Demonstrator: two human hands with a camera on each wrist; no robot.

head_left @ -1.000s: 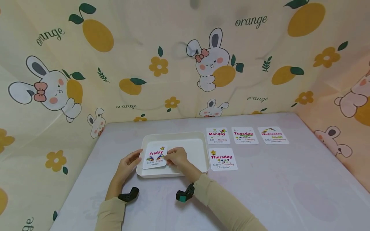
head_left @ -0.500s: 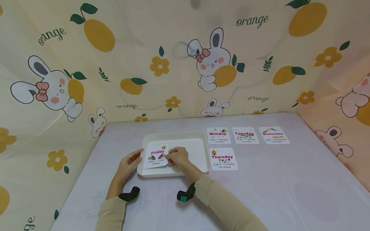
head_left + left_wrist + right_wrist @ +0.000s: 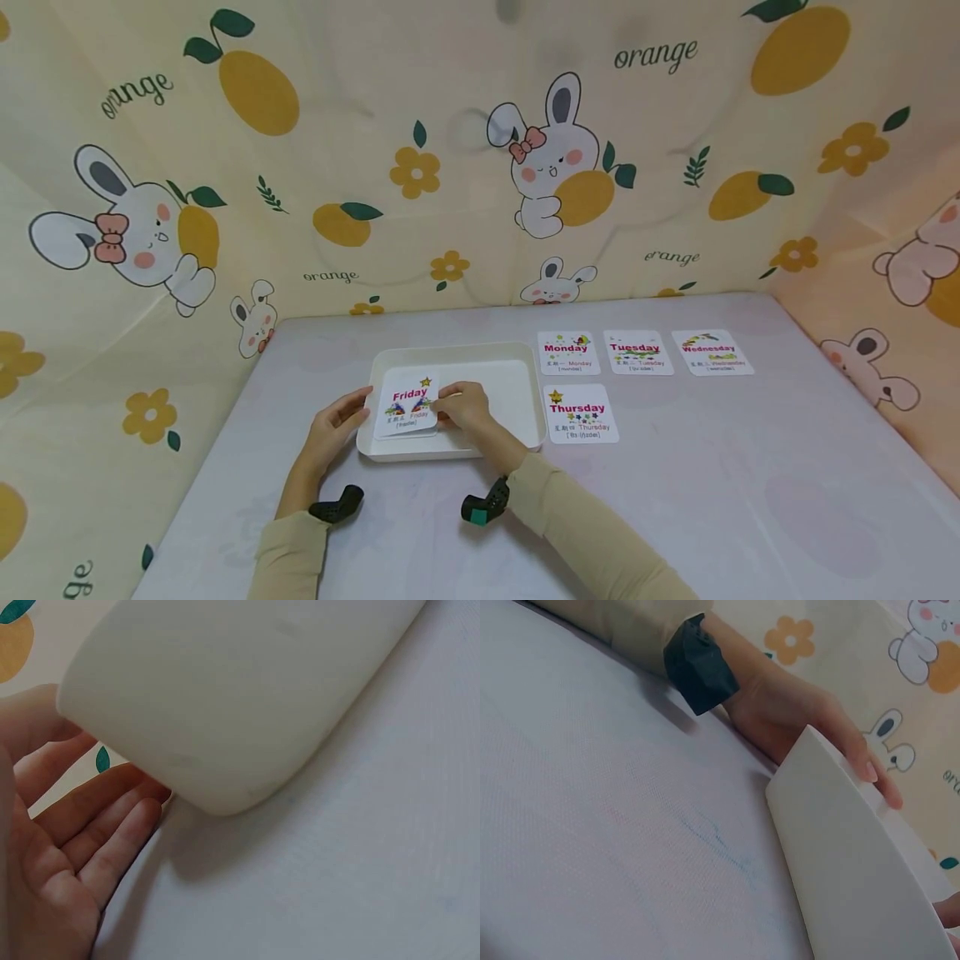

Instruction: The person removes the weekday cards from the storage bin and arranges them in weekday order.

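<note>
A white card printed "Friday" lies in the left part of a shallow white tray, its near edge slightly raised. The edge of another white card shows beneath it. My right hand pinches the Friday card at its right edge; in the right wrist view the tray wall hides most of its fingers and the card. My left hand is at the tray's left end, its fingertips at the rim. In the left wrist view, its fingers are loosely extended beside the tray wall.
Right of the tray, cards printed Monday, Tuesday and Wednesday lie in a row. A Thursday card lies below Monday, close to the tray. The pale tabletop meets a patterned cloth backdrop.
The Friday card has shifted slightly up within the tray, and the edge of a card beneath now shows. My left hand keeps its place at the tray's left end.
</note>
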